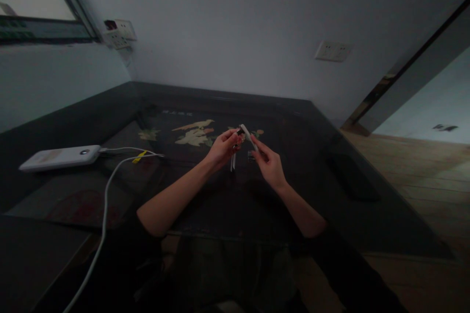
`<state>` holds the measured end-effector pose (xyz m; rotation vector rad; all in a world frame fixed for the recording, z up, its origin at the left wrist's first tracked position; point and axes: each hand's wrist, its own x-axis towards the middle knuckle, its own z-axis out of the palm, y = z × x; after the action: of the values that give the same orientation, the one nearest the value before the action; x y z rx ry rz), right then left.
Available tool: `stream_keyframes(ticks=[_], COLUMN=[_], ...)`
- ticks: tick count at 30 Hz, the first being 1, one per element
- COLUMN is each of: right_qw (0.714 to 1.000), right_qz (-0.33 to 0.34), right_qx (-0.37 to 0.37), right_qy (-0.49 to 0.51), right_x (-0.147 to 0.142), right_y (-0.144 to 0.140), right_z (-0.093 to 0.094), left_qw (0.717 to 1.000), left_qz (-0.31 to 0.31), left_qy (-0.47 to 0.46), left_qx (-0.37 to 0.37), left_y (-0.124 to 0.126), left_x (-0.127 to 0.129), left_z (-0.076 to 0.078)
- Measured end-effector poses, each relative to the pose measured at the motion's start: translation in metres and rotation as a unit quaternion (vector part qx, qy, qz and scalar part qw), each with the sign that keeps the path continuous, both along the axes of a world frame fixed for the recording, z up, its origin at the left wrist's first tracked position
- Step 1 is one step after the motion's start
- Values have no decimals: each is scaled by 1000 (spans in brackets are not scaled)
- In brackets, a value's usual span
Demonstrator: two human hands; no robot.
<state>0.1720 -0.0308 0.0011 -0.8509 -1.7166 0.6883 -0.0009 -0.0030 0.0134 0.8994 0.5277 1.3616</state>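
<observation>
From where I stand, both hands are closed on one small pale strip [245,130]: the left hand [220,150] pinches near its dark end, the right hand [270,165] grips its length. It sits between their fingertips, above the table [220,195]. Beyond the left hand, a line of pale characters [177,113] is too faint to read. Farther left, a white power bank [60,157] carries an illegible label; its cable [105,195] wears a yellow tag [139,157].
</observation>
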Motion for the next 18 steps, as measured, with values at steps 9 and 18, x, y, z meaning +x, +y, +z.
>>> stream_keyframes(ticks=[9,18], right_qw=[999,999], right_qz=[48,50], right_qx=[-4,0], right_qy=[6,0], right_x=[-5,-5], right_y=[-6,-7], right_z=[0,0], left_qw=[1000,1000], left_qz=[3,1], left_qy=[-2,-4], left_qx=[14,17], left_y=[0,2], left_x=[0,0], left_z=[1,-1])
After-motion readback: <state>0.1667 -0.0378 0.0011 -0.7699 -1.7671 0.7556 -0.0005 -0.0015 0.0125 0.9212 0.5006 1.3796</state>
